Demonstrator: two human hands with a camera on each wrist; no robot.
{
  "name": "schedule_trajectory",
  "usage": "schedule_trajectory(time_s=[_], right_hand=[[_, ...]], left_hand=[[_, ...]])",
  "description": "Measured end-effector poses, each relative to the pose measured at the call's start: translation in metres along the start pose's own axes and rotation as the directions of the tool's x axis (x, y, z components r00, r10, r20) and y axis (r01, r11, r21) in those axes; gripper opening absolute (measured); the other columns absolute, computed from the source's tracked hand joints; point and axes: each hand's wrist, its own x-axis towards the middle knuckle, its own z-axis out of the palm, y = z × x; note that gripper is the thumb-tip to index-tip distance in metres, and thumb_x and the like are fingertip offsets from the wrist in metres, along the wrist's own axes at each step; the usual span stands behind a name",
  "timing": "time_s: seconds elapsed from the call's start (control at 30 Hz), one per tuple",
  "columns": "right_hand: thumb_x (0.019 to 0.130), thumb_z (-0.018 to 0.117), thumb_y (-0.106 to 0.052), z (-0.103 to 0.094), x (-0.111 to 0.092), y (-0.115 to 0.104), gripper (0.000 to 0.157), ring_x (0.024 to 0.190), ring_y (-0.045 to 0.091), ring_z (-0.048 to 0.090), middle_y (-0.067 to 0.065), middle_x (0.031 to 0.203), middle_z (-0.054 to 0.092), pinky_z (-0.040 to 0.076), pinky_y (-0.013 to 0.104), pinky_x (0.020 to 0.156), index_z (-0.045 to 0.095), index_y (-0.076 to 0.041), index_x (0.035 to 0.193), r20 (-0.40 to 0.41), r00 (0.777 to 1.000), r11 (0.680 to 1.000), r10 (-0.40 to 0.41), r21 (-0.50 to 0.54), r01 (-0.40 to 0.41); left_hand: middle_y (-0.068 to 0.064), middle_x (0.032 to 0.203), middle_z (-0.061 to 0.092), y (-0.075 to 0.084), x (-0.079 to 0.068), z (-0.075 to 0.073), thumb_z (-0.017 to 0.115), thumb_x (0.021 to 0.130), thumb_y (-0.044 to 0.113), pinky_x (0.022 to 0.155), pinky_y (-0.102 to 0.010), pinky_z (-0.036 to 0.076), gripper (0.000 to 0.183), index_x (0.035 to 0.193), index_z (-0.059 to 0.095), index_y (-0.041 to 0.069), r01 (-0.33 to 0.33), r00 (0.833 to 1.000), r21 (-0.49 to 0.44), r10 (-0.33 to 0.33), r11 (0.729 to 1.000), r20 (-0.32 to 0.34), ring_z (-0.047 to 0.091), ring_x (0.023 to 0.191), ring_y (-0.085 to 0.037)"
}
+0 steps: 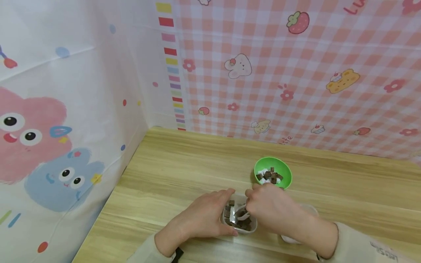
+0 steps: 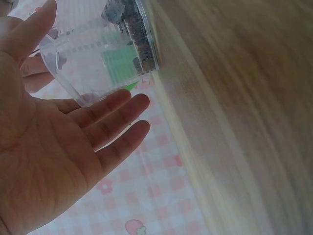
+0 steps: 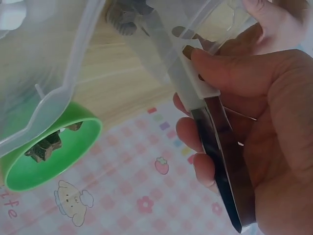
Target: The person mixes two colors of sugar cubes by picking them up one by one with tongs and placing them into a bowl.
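Note:
A clear plastic box on the table contains brown cubes. My left hand holds it from the left, thumb on the near side and index finger toward the far side. In the left wrist view, the other fingers extend along the box. My right hand grips metal tongs with white ends, thumb on one arm and fingers round the other. The tong ends reach down among the cubes. Behind the right hand stands a green bowl with brown cubes and white pieces.
A second clear container, partly hidden under my right forearm, has something white in it. The wooden table meets a pink checked cloth at the back and a white printed cloth at left.

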Motion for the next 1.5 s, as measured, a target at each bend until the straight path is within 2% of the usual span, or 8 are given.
schedule_trajectory(time_s=[0.43, 0.67, 0.9, 1.07, 1.23, 1.37, 1.43, 1.5], right_hand=[[0.064, 0.083, -0.009, 0.002, 0.005, -0.005, 0.021, 0.055, 0.017, 0.054, -0.002, 0.062, 0.056, 0.045, 0.031, 0.044, 0.065, -0.019, 0.059, 0.030, 0.998, 0.998, 0.061, -0.018, -0.060], [0.064, 0.085, -0.011, 0.004, 0.004, -0.003, 0.019, 0.057, 0.016, 0.055, -0.002, 0.064, 0.057, 0.046, 0.030, 0.045, 0.067, -0.018, 0.060, 0.027, 0.999, 0.999, 0.036, -0.033, -0.035], [0.066, 0.087, -0.008, 0.006, -0.005, 0.009, 0.021, 0.059, 0.013, 0.054, -0.005, 0.069, 0.055, 0.049, 0.028, 0.048, 0.068, -0.016, 0.066, 0.022, 1.000, 0.998, 0.017, 0.060, -0.018], [0.069, 0.088, -0.011, 0.005, -0.018, 0.020, 0.019, 0.063, 0.013, 0.056, -0.004, 0.074, 0.058, 0.052, 0.027, 0.054, 0.070, -0.012, 0.076, -0.067, 0.996, 0.981, 0.052, 0.190, -0.038], [0.071, 0.091, -0.012, 0.001, -0.033, 0.029, 0.021, 0.066, 0.010, 0.056, -0.004, 0.080, 0.062, 0.052, 0.025, 0.054, 0.073, -0.011, 0.082, -0.204, 0.971, 0.958, 0.122, 0.281, -0.061], [0.070, 0.091, -0.010, 0.000, -0.045, 0.037, 0.025, 0.065, 0.008, 0.058, -0.003, 0.087, 0.067, 0.049, 0.025, 0.050, 0.077, -0.010, 0.091, -0.310, 0.929, 0.940, 0.203, 0.328, -0.096], [0.087, 0.081, -0.016, 0.002, -0.051, 0.041, 0.011, 0.066, 0.010, 0.063, 0.000, 0.091, 0.071, 0.052, 0.027, 0.052, 0.078, -0.008, 0.095, -0.363, 0.900, 0.931, 0.239, 0.348, -0.107], [0.101, 0.066, -0.024, 0.003, -0.056, 0.044, 0.022, 0.066, 0.011, 0.066, 0.001, 0.093, 0.072, 0.053, 0.028, 0.052, 0.079, -0.007, 0.096, -0.408, 0.871, 0.929, 0.274, 0.347, -0.130]], left_hand=[[-0.009, 0.156, 0.052, 0.000, 0.000, 0.001, 0.084, 0.081, 0.061, 0.114, -0.047, 0.044, 0.105, 0.160, 0.038, 0.009, 0.002, 1.000, -0.002, -0.002, 1.000, 0.001, 0.050, 0.142, -0.025], [-0.010, 0.156, 0.051, 0.001, 0.001, 0.000, 0.084, 0.081, 0.060, 0.114, -0.048, 0.044, 0.105, 0.160, 0.038, 0.009, -0.002, 1.000, -0.005, 0.002, 1.000, 0.006, 0.050, 0.142, -0.025], [-0.009, 0.158, 0.049, 0.000, 0.000, 0.001, 0.083, 0.081, 0.061, 0.116, -0.047, 0.042, 0.106, 0.161, 0.036, 0.009, 0.003, 1.000, 0.007, -0.003, 1.000, 0.013, 0.049, 0.144, -0.026], [-0.009, 0.159, 0.048, 0.000, 0.001, 0.001, 0.083, 0.080, 0.062, 0.117, -0.048, 0.041, 0.107, 0.162, 0.036, 0.010, 0.013, 1.000, 0.007, -0.013, 1.000, 0.021, 0.048, 0.144, -0.026], [-0.009, 0.160, 0.048, 0.000, 0.001, 0.001, 0.084, 0.080, 0.061, 0.118, -0.047, 0.040, 0.108, 0.162, 0.035, 0.010, 0.028, 0.999, 0.005, -0.028, 1.000, 0.027, 0.047, 0.145, -0.026], [-0.010, 0.160, 0.048, 0.001, 0.000, 0.001, 0.084, 0.080, 0.061, 0.118, -0.047, 0.039, 0.108, 0.162, 0.035, 0.009, 0.022, 0.999, 0.010, -0.023, 1.000, 0.024, 0.048, 0.144, -0.027], [-0.010, 0.160, 0.047, 0.001, 0.000, 0.001, 0.084, 0.080, 0.061, 0.118, -0.047, 0.039, 0.109, 0.162, 0.035, 0.009, 0.020, 0.999, 0.015, -0.021, 1.000, 0.024, 0.047, 0.145, -0.027], [-0.011, 0.160, 0.046, 0.001, 0.000, 0.001, 0.083, 0.080, 0.062, 0.119, -0.047, 0.038, 0.109, 0.162, 0.035, 0.009, 0.022, 0.999, 0.015, -0.023, 1.000, 0.027, 0.046, 0.146, -0.027]])
